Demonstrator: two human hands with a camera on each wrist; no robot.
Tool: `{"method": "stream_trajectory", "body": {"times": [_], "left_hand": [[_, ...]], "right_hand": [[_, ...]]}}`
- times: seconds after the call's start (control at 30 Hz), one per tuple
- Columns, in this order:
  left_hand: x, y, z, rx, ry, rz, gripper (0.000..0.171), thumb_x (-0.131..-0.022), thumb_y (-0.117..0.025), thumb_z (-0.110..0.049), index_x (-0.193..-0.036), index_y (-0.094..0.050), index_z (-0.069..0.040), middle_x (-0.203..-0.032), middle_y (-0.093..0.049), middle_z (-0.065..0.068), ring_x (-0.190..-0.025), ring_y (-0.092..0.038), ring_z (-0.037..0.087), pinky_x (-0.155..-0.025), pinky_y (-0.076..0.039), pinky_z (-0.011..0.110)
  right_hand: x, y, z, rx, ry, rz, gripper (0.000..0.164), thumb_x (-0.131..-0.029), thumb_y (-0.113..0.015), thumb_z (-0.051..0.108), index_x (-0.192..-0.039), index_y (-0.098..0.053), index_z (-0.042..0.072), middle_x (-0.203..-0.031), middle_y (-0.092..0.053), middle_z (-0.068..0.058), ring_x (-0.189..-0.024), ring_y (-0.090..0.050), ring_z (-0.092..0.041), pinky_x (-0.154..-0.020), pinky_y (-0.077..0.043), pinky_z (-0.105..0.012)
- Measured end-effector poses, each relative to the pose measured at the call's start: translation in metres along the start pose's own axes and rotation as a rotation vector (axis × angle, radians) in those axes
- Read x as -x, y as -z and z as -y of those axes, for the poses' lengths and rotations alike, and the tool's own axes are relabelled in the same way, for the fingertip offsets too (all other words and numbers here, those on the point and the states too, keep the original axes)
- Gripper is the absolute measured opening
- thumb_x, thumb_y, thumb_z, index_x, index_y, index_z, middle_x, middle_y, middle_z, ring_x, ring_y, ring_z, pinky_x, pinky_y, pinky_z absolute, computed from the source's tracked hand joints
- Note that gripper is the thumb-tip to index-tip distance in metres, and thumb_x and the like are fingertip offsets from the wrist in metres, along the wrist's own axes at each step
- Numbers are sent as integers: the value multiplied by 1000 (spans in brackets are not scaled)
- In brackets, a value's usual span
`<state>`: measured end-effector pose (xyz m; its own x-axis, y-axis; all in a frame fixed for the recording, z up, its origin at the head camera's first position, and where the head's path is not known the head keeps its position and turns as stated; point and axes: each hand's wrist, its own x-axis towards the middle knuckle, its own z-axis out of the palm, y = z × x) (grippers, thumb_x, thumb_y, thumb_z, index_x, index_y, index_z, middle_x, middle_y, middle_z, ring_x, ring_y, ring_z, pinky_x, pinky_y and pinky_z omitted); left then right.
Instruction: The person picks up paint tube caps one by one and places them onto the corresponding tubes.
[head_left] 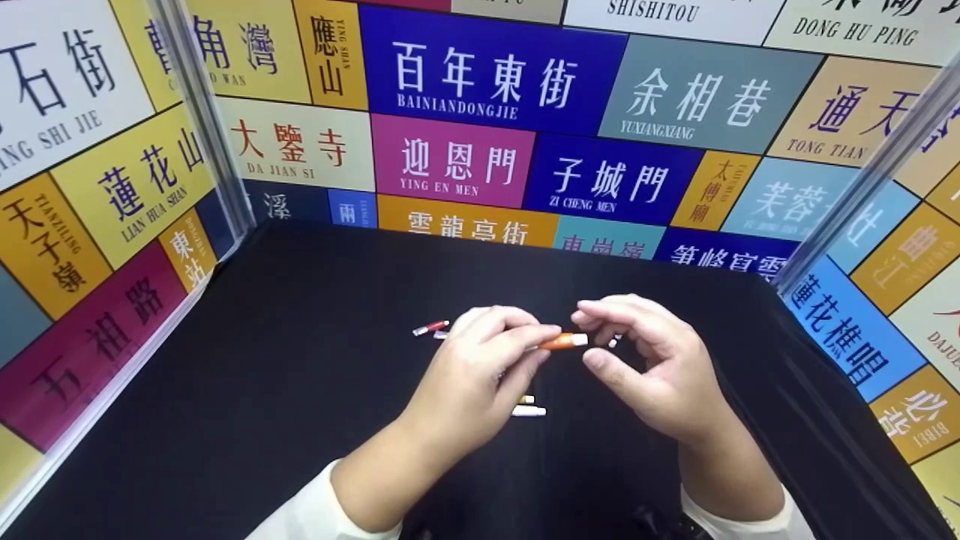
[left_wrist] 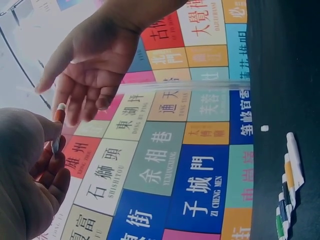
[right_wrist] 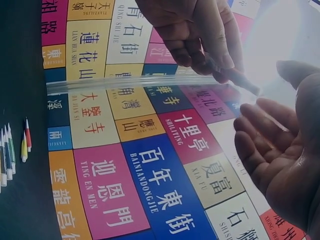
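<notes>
Held up over the black table, an orange pen [head_left: 562, 342] with a white end is pinched between the thumb and fingers of my left hand [head_left: 469, 375]. Its white end points right, and the other end is hidden behind the fingers in the head view. My right hand [head_left: 671, 367] is just right of that end, thumb and fingers spread apart with nothing between them. In the left wrist view, the right palm faces the orange pen [left_wrist: 59, 117]. A small white piece [left_wrist: 264, 128] lies on the table beyond the hands.
Several pens with white ends, among them a white pen [left_wrist: 295, 155], lie in a row on the black tablecloth [head_left: 300, 420]. A red pen [right_wrist: 28, 134] and a yellow pen [right_wrist: 23, 147] lie together farther left. Sign-printed panels [head_left: 450, 161] surround the table.
</notes>
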<state>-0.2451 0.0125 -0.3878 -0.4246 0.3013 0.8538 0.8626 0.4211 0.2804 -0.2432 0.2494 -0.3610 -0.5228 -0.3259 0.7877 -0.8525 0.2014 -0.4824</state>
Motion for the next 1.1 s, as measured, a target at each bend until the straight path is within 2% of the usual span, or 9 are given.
{"method": "stream_trajectory", "body": {"times": [0.13, 0.33, 0.67, 0.87, 1.1], "left_hand": [[0, 0, 0, -7, 4, -2, 21, -103, -72, -22, -122, -81, -17, -111, -75, -2, -106, -66, 19, -96, -53, 32], [-1, 1, 0, -7, 8, 5, 21, -103, -72, -22, -122, -80, -18, -113, -75, -3, -108, -67, 19, -98, -53, 33], [0, 2, -2, 12, 37, 20, 22, -103, -72, -23, -123, -80, -18, -114, -75, -3, -111, -66, 18, -102, -52, 33], [0, 2, -3, 14, 57, 40, 23, -103, -73, -23, -123, -80, -18, -114, -75, -3, -109, -65, 18, -99, -53, 31], [-2, 2, 0, 23, 58, 47, 23, -102, -74, -25, -123, -80, -19, -115, -75, -3, -111, -66, 17, -102, -52, 34]], "right_hand": [[-1, -1, 0, 66, 60, 0, 43, -74, -81, -18, -115, -78, -4, -109, -77, -14, -94, -69, -20, -84, -57, -22], [-2, -1, 1, 137, 77, 10, 43, -72, -83, -20, -108, -82, 3, -101, -76, -11, -91, -67, -17, -83, -55, -21], [-1, -1, 0, 209, 30, -11, 37, -75, -86, -14, -105, -84, 8, -95, -78, -6, -90, -70, -13, -81, -55, -18], [0, 0, 1, 294, -4, 17, 34, -79, -88, -7, -105, -83, 14, -96, -79, -2, -88, -69, -9, -78, -52, -16], [-1, 1, 2, 320, -32, 50, 29, -83, -87, -2, -105, -83, 16, -99, -79, 1, -92, -71, -11, -85, -55, -17]]}}
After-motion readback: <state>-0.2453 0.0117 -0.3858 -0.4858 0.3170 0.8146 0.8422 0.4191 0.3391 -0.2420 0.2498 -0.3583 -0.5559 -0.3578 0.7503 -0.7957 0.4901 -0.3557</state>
